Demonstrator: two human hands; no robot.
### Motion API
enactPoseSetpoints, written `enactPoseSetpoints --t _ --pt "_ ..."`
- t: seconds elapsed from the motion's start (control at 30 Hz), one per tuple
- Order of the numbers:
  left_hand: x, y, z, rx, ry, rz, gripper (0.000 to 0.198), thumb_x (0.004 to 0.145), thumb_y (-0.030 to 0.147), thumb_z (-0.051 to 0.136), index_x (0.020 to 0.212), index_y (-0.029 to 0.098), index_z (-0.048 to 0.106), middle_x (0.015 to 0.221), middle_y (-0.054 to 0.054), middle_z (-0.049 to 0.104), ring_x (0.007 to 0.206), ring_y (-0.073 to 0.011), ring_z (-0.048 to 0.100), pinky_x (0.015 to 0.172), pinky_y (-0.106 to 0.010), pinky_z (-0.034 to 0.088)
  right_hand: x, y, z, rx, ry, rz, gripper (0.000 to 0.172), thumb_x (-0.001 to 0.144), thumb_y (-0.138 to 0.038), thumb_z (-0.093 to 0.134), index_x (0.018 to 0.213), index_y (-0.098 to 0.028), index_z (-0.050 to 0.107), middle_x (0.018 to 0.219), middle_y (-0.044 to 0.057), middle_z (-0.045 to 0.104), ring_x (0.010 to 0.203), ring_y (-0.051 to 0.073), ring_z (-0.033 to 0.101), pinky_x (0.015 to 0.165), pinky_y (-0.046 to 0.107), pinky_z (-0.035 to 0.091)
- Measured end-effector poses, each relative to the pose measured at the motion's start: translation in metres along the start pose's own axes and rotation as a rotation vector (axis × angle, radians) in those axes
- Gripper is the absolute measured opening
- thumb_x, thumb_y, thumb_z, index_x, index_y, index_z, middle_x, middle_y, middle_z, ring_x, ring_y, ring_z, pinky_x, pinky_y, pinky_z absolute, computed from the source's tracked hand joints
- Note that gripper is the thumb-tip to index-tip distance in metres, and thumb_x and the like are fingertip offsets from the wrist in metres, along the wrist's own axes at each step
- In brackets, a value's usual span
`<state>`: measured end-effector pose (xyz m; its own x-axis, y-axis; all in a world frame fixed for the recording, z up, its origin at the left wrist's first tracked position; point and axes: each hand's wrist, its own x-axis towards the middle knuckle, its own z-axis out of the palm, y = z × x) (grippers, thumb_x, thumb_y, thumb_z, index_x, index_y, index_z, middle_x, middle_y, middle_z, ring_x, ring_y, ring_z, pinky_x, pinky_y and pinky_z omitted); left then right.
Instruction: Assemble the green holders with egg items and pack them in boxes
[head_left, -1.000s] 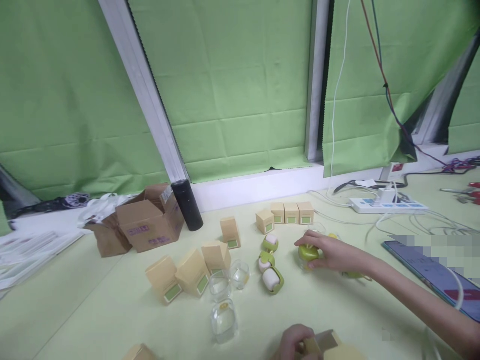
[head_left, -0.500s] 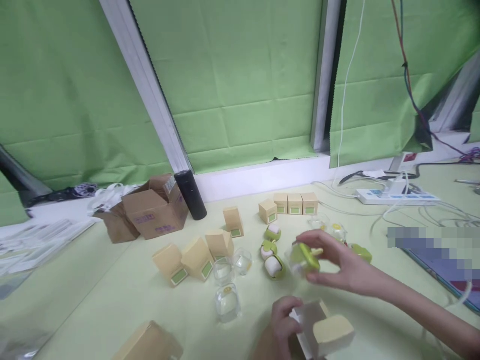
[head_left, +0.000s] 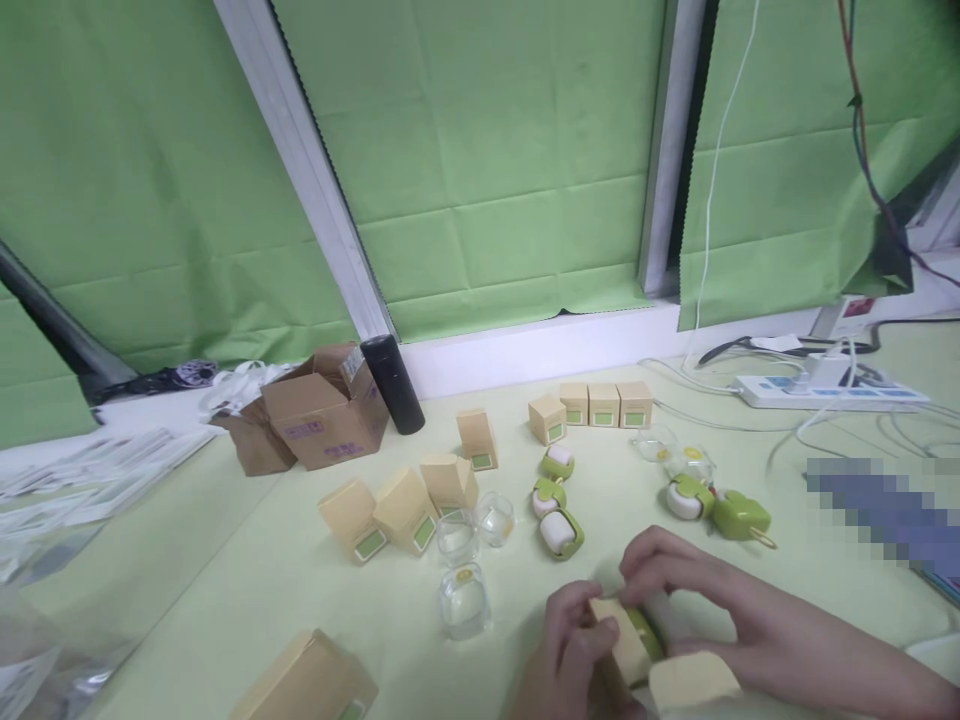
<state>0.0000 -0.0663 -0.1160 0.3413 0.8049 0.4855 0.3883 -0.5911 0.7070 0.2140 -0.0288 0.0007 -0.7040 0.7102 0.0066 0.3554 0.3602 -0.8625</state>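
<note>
My left hand (head_left: pixel 568 640) grips a small tan box (head_left: pixel 626 650) at the bottom centre, its flap open toward me. My right hand (head_left: pixel 679 595) is curled over the box mouth, fingers closed on a green-and-white roller (head_left: pixel 646 634) that sits partly inside the box. Three more green rollers (head_left: pixel 559 500) lie in a column just beyond my hands. Two others (head_left: pixel 716 505) lie to the right.
Several small tan boxes (head_left: pixel 397 505) stand left of centre, a row of them (head_left: pixel 604 403) further back. Clear plastic cases (head_left: pixel 465 600) lie near them. A brown carton (head_left: pixel 319 420), a black cylinder (head_left: pixel 392 384), a power strip (head_left: pixel 829 392) with cables and a tan box (head_left: pixel 307 685) are around.
My right hand lifted a green roller from the table and brought it down to the box held by my left hand. The view shifted left.
</note>
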Motion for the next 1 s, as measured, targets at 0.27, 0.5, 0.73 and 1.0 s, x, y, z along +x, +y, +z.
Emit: enactPoseSetpoints --t 0.27,0.5,0.73,1.0 --pt "0.004 0.006 -0.010 -0.138 -0.057 0.017 0.048 0.077 0.031 0.069 0.120 0.027 0.048 0.124 -0.011 0.044 0.105 -0.0225 0.056 0.089 -0.035 0.049 -0.005 0.018 0.020 0.028 0.236 -0.147 0.028 0.094 -0.044 0.044 0.102 -0.030 0.067 0.099 0.007 0.067 0.097 0.025 0.062 0.085 0.037 0.051" --pt "0.006 0.005 -0.011 -0.176 -0.091 0.000 0.046 0.076 0.033 0.069 0.117 0.025 0.049 0.122 -0.011 0.047 0.104 -0.0224 0.056 0.087 -0.034 0.048 -0.006 0.020 0.021 0.142 0.323 -0.167 0.032 0.094 -0.051 0.040 0.114 -0.038 0.062 0.107 0.004 0.065 0.102 0.022 0.062 0.089 0.035 0.050" --pt "0.010 0.020 -0.013 -0.218 -0.084 -0.065 0.042 0.076 0.030 0.068 0.113 0.025 0.050 0.122 -0.008 0.049 0.110 -0.0245 0.054 0.091 -0.037 0.045 0.006 0.023 0.031 0.088 0.300 -0.022 0.022 0.092 -0.040 0.051 0.103 -0.030 0.068 0.114 0.007 0.060 0.113 0.023 0.054 0.097 0.036 0.044" --pt "0.001 0.014 -0.001 -0.264 0.076 -0.076 0.068 0.068 0.027 0.075 0.121 0.027 0.032 0.121 -0.009 0.050 0.106 -0.0251 0.057 0.087 -0.039 0.049 0.016 0.027 0.035 0.258 0.219 0.094 0.028 0.089 -0.046 0.054 0.098 -0.024 0.068 0.098 0.006 0.066 0.097 0.024 0.062 0.088 0.038 0.047"
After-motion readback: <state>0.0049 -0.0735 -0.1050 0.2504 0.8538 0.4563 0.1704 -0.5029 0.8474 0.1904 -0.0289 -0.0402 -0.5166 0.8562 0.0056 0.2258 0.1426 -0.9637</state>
